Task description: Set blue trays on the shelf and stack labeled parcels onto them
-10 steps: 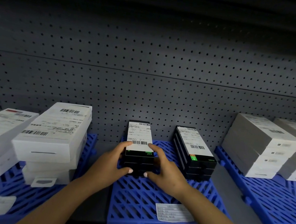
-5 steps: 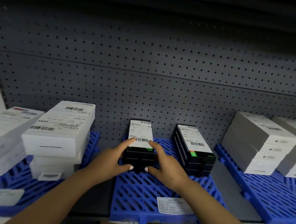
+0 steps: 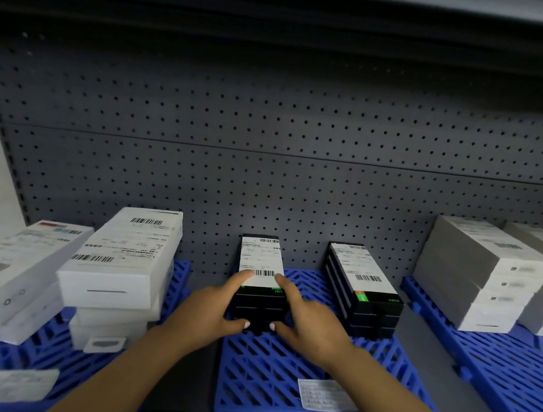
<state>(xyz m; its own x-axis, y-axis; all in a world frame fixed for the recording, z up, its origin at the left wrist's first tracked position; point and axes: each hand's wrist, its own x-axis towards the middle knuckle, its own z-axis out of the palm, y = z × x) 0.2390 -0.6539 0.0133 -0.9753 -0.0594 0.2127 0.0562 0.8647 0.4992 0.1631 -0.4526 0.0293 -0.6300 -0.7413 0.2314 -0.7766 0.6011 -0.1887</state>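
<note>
Gripping glossy black boxes [image 3: 260, 294], slatted tray [image 3: 262, 370]

Stockroom shelving.
You face a grey pegboard-backed shelf [image 3: 301, 182] carrying blue trays [image 3: 275, 379] and stacked barcode-labelled parcels [image 3: 125, 255].

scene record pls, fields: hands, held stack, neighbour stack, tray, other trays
left hand: left hand grips the left side of the black stack, forefinger on top, thumb at the front base
right hand: right hand grips the right side the same way
held stack: black stack of labeled parcels, resting on the middle blue tray
neighbour stack: second black stack, right of it, apart, same tray
tray: middle blue tray, paper label near front edge
other trays: white boxes left, grey-white boxes right
</note>
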